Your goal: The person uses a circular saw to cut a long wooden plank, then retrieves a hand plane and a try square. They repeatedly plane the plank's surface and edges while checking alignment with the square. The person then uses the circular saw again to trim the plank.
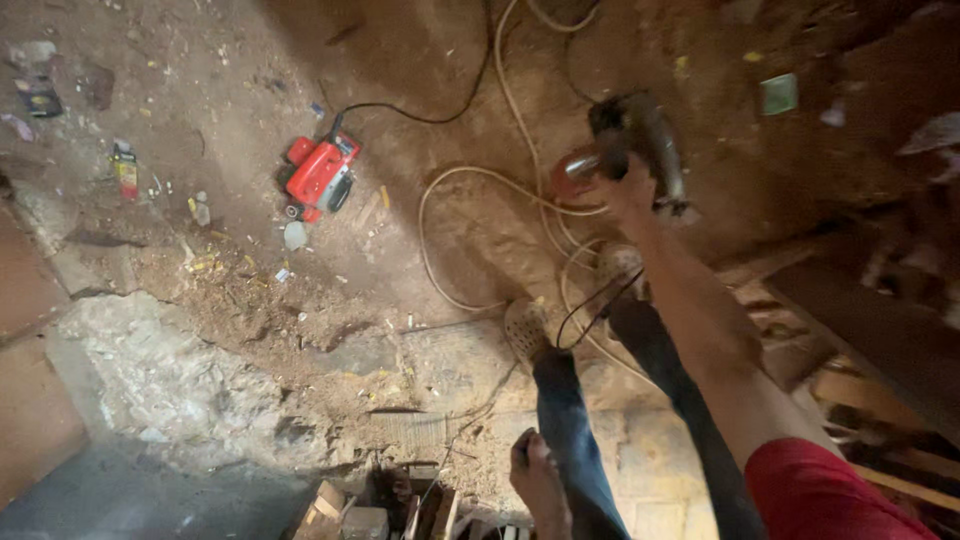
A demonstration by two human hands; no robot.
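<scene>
At one o'clock, a grinder (pixel 640 140) is gripped in the right hand (pixel 628 190) above the dirt floor (pixel 250 100). Left hand (pixel 537 475), at six o'clock, hangs loose, holding nothing. Cords (pixel 480 180) looped underfoot could be snagged, jerking the tool.

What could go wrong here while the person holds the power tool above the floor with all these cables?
1. The cream cable loops around the feet, so tripping seems possible.
2. The right hand alone holds the grey power tool; its black cord hangs near the legs and might snag.
3. The sawdust-covered floor looks uneven and could be slippery.
</scene>
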